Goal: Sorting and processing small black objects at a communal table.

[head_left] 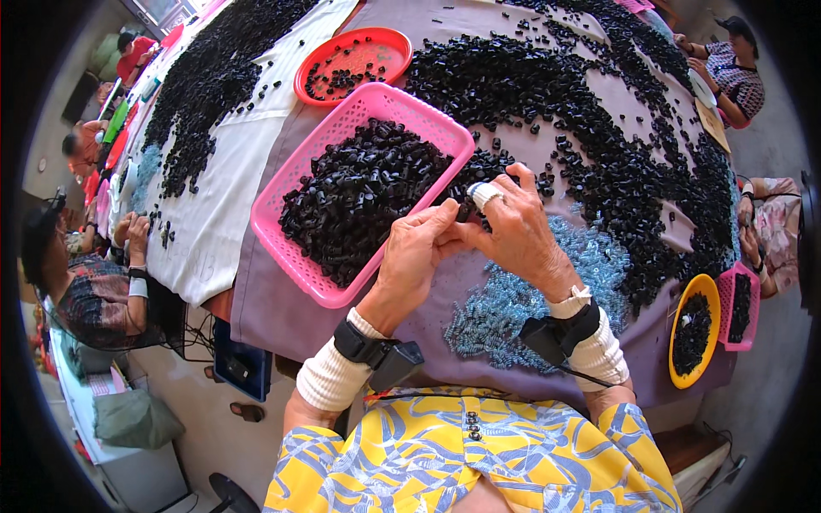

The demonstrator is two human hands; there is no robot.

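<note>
My left hand and my right hand meet just right of a pink perforated basket. The fingers of both are closed in a pinch; what they hold is too small and too hidden to make out. The basket is heaped with small black plastic pieces. Below my right hand spreads a pile of small clear-blue spring-like pieces. More loose black pieces lie on the cloth just beyond my fingers. A white band is wrapped around one finger of my right hand.
A red round tray with some black pieces stands behind the basket. At the right edge are a yellow bowl and a smaller pink basket, both holding black pieces. Other people sit along both sides of the cloth-covered table.
</note>
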